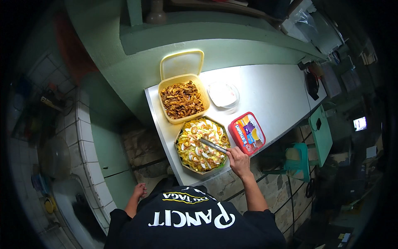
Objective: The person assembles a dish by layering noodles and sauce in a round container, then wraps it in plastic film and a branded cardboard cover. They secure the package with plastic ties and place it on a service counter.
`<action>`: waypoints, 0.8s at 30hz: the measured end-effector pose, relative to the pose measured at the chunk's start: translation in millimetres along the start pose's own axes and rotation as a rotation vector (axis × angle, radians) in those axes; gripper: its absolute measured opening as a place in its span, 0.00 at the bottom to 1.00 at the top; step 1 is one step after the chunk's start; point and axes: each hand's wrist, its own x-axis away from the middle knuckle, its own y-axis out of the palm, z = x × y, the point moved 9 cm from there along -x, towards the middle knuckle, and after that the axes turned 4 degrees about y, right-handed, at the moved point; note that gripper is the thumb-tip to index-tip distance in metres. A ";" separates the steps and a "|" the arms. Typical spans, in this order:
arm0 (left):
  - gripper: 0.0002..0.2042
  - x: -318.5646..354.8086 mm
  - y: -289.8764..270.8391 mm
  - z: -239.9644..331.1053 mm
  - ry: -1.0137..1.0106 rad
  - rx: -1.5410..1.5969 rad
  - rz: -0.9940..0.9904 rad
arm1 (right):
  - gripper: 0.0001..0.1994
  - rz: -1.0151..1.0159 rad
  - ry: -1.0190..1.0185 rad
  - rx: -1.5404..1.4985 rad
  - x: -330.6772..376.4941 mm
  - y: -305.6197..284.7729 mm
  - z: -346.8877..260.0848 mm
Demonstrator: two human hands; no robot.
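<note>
My right hand (239,161) is closed round the handle end of metal tongs (213,145). Their tips reach over the middle of an octagonal tray (187,169) heaped with yellow noodles, egg slices and brown curled rings. Whether the tips pinch a topping is too small to tell. My left hand (140,190) hangs low beside my body, off the table, its fingers curled with nothing visible in them. Behind the tray stands an open yellow plastic container (203,89) full of brown curled pieces, its lid (182,65) tilted up against the wall.
A red-lidded tub (248,133) sits right of the tray. Behind it rests a clear round container (224,94) with something white. The white table (265,83) meets a green wall. A tiled counter with a sink (76,199) is at left, a green chair (298,162) at right.
</note>
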 end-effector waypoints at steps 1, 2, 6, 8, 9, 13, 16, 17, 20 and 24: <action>0.14 0.8 1.8 1.0 -0.007 0.010 0.001 | 0.07 0.010 0.034 -0.013 -5.5 -4.0 3.1; 0.14 1.8 3.6 1.6 -0.014 0.022 -0.001 | 0.07 0.039 0.036 -0.052 -12.6 -11.1 3.2; 0.14 8.7 7.1 3.2 -0.042 0.013 -0.016 | 0.07 0.178 -0.069 -0.098 -60.1 -27.4 -18.8; 0.15 13.5 6.2 4.6 -0.046 -0.002 -0.015 | 0.06 0.187 -0.132 0.006 -95.9 -9.1 -40.0; 0.15 16.0 4.6 5.5 -0.044 -0.001 -0.009 | 0.06 0.176 -0.165 0.083 -113.8 5.9 -50.4; 0.15 31.5 3.5 -10.2 -0.114 0.077 0.032 | 0.04 0.207 -0.429 0.337 -158.8 56.3 -83.4; 0.15 41.1 4.0 -24.3 -0.099 0.103 0.072 | 0.06 0.133 -0.472 0.487 -176.8 75.8 -84.3; 0.15 43.5 5.8 -29.6 -0.088 0.105 0.065 | 0.06 0.158 -0.491 0.437 -178.0 69.3 -86.2; 0.15 45.5 5.8 -46.9 -0.084 0.107 0.084 | 0.05 0.122 -0.416 0.297 -177.0 41.0 -81.8; 0.15 31.4 6.3 -51.7 -0.035 0.031 0.049 | 0.06 0.142 -0.250 0.090 -135.4 -18.6 -54.3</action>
